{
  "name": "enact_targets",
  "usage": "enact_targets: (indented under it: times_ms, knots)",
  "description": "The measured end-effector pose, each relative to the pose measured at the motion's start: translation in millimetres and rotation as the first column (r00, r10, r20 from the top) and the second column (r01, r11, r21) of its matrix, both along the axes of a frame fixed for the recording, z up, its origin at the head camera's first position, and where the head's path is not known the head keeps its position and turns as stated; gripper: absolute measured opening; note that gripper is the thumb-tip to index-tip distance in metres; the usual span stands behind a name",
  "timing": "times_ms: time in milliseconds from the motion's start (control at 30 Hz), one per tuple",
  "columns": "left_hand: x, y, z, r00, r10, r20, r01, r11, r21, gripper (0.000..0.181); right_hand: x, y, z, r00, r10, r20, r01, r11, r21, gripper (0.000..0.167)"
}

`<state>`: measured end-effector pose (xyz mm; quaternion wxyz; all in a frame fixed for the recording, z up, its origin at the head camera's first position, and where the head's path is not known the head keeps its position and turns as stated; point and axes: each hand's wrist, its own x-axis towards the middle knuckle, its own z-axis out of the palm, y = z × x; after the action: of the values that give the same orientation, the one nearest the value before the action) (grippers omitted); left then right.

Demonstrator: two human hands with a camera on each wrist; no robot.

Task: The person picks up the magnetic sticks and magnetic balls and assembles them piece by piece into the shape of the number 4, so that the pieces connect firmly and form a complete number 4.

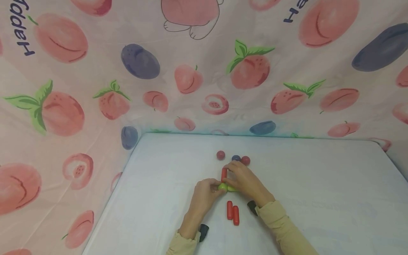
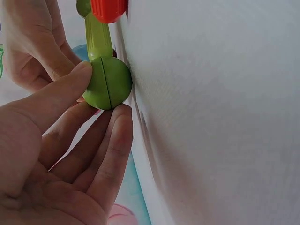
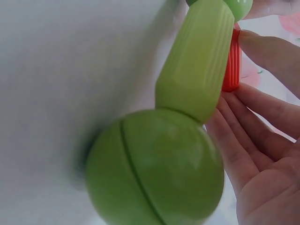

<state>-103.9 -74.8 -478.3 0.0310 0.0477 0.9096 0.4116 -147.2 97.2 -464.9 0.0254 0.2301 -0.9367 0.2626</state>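
Note:
My left hand (image 1: 204,196) pinches a glossy green ball (image 2: 108,83) with a seam round it, between thumb and fingertips. A ribbed yellow-green rod (image 3: 194,61) runs from that ball to a second green ball (image 3: 154,173), which sits low on the white table, below my right palm. My right hand (image 1: 248,180) holds a ribbed red rod (image 1: 224,175) between thumb and fingers. The red rod points away from me, its near end at the pinched ball; whether the two are joined cannot be seen.
Two red rods (image 1: 229,210) lie side by side on the white table (image 1: 318,184), nearer me. Beyond my hands sit a red ball (image 1: 221,155), a blue ball (image 1: 236,158) and another red ball (image 1: 245,160). A fruit-printed curtain (image 1: 191,53) borders the table's far edge.

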Motion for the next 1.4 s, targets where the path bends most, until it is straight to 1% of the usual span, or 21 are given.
enact_targets:
  times_ms: [167, 367, 600, 767, 1000, 1133, 1267, 1400]
  knots:
    - [0.2, 0.2, 1.5, 1.0, 0.004, 0.006, -0.004, 1.0, -0.001, 0.028, -0.3, 0.3, -1.0, 1.0, 0.008, -0.018, -0.008, 1.0, 0.005, 0.039]
    - [-0.7, 1.1, 2.5, 1.0, 0.001, 0.012, -0.001, 1.0, 0.004, 0.029, -0.5, 0.5, -1.9, 1.0, 0.004, 0.008, -0.004, 1.0, 0.0, 0.039]
    - [-1.6, 1.9, 2.2, 1.0, -0.003, 0.006, 0.003, 1.0, 0.003, 0.029, -0.6, 0.9, -1.8, 1.0, 0.001, -0.01, -0.001, 1.0, 0.026, 0.038]
    - [-0.9, 1.4, 2.7, 1.0, 0.0, 0.012, 0.0, 1.0, 0.005, 0.029, 0.9, 0.6, -0.5, 1.0, 0.003, -0.018, -0.003, 0.999, 0.05, 0.04]
    - [-0.1, 0.9, 2.5, 1.0, 0.007, 0.023, -0.007, 1.0, 0.0, 0.03, 5.7, 0.7, 2.4, 0.999, 0.012, -0.035, -0.01, 0.998, 0.058, 0.039]
    - [-0.1, 0.7, 2.6, 1.0, 0.005, 0.029, -0.005, 1.0, -0.003, 0.03, 9.4, 2.4, 3.6, 0.998, 0.021, -0.061, -0.017, 0.997, 0.071, 0.039]
    - [-0.5, 1.2, 3.3, 0.999, 0.007, 0.032, -0.006, 1.0, -0.017, 0.03, 13.6, 5.5, 4.6, 0.995, 0.03, -0.098, -0.023, 0.996, 0.081, 0.042]
    - [-0.9, 1.9, 2.9, 0.999, 0.01, 0.03, -0.009, 0.999, -0.034, 0.03, 19.3, 8.4, 6.2, 0.994, 0.021, -0.106, -0.011, 0.996, 0.092, 0.045]
